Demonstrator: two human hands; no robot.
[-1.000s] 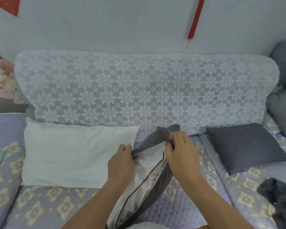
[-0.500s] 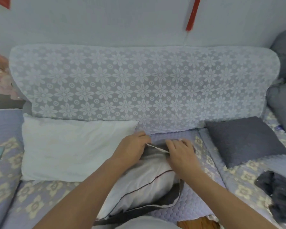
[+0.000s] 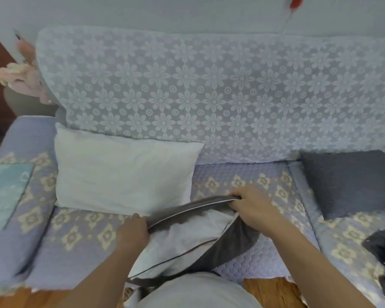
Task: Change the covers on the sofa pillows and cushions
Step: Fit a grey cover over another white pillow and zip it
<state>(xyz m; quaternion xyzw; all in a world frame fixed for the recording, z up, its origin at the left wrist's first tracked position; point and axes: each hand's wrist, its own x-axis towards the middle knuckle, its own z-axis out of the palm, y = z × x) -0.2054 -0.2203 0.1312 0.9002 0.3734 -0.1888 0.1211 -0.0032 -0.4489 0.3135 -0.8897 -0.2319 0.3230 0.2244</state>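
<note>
Both hands have spread, fingers clamped on the grey cover (image 3: 229, 243) (white pillow (image 3: 187, 236) showing).

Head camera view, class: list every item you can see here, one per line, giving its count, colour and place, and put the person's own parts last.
Sofa: one, lilac quilted cover with cream flower motifs, fills the frame.
Lace throw: one, pale with a daisy pattern, draped over the sofa back.
Bare pillow: one, white, on the seat at left, against the back.
Covered cushion: one, dark grey, on the seat at right.
Grey cover: one, dark grey with pale piping, front centre, held open at its mouth.
Pillow insert: one, white, partly inside the grey cover.
Dark cloth: one bundle, black, seat at far right.
Left hand: grips the cover's near edge.
Right hand: grips the cover's far edge.
</note>
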